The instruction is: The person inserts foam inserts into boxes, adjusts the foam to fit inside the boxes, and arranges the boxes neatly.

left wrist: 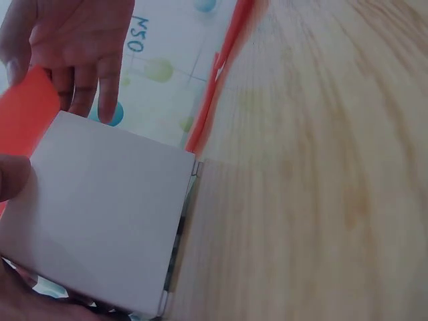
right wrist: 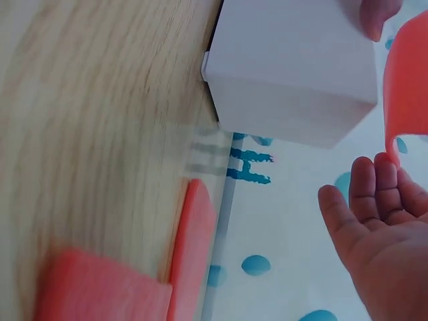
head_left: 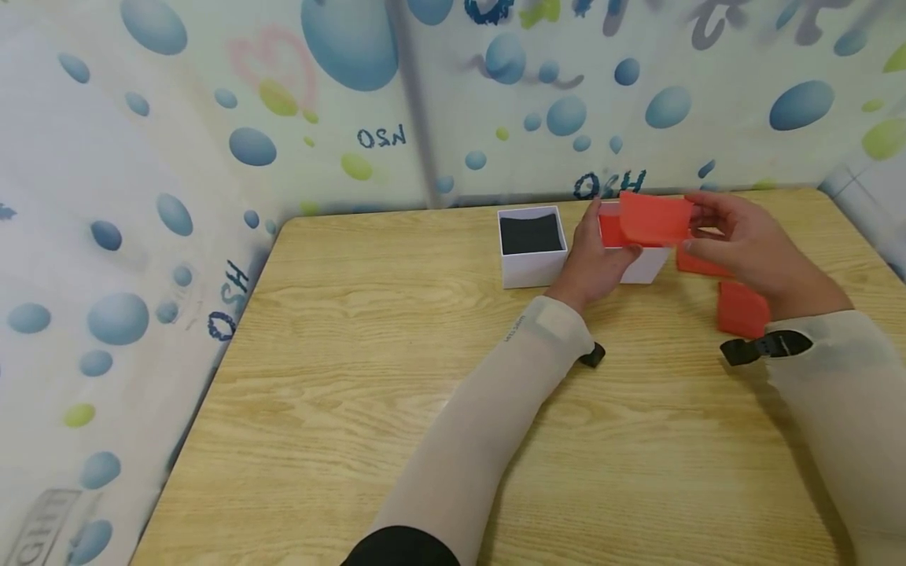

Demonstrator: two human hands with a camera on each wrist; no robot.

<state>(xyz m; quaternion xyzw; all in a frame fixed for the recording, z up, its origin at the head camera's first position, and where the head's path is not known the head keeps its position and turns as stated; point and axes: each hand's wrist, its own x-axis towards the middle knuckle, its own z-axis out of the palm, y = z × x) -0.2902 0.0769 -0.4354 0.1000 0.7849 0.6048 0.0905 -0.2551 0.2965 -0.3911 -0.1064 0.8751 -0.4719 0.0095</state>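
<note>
My left hand (head_left: 586, 271) grips the left side of a white box (head_left: 646, 269), its thumb along the front rim. Red foam shows inside the box's opening. Above it, a flat red foam piece (head_left: 654, 220) is pinched at its right edge by my right hand (head_left: 752, 244). In the right wrist view this red piece (right wrist: 409, 80) curves a little at its lower end. The left wrist view shows the box's plain white face (left wrist: 100, 207), with the thumb at its edge. How far the red piece reaches into the box is hidden.
A second white box (head_left: 534, 270) with a black foam lining (head_left: 529, 234) stands left of my left hand. Two more red foam pieces lie on the table to the right, one (head_left: 742, 310) nearer me and one (head_left: 701, 262) farther back. A patterned curtain (head_left: 354, 118) hangs behind the table.
</note>
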